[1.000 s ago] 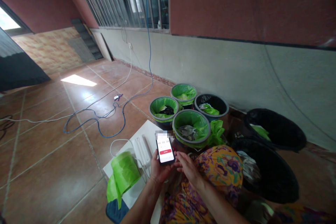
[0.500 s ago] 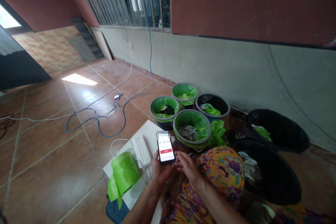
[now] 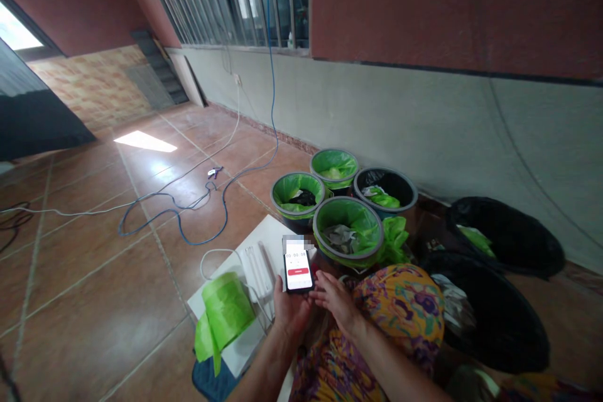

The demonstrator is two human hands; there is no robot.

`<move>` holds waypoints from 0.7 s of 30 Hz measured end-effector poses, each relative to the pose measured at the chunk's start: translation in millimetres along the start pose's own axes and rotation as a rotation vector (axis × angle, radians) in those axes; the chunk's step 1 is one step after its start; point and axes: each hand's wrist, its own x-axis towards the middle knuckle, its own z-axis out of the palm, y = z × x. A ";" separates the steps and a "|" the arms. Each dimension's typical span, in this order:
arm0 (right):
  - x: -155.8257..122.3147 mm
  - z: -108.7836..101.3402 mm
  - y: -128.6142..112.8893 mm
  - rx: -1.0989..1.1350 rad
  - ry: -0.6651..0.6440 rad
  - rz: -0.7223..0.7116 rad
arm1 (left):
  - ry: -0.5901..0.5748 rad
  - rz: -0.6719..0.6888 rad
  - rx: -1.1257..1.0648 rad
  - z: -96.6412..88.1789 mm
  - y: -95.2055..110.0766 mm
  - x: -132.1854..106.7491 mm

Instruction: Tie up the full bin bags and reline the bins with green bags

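Note:
A smartphone [image 3: 298,267] with a timer and a red button on its lit screen rests in my left hand [image 3: 291,311], whose thumb lies along its left edge. Close by its lower right corner is my right hand [image 3: 336,301], fingers extended and slightly apart, holding nothing. Whether those fingertips touch the phone I cannot tell. Left of the phone, a white power strip [image 3: 257,271] and a roll of bright green bags [image 3: 227,306] lie on a white board [image 3: 269,232].
Several bins lined with bags, including a front bin [image 3: 348,200], stand beyond my hands. Open black bags [image 3: 490,320] lie at the right. A blue cable [image 3: 225,201] loops over the tiled floor at left. A blue cloth [image 3: 211,380] is under the board.
The view has shifted slightly, so everything sits a little further right. Both hands and the phone keep nearly the same pose.

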 end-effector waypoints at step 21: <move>4.9 8.1 6.8 -0.167 -0.065 0.027 | 0.143 0.017 0.131 17.1 0.0 -34.3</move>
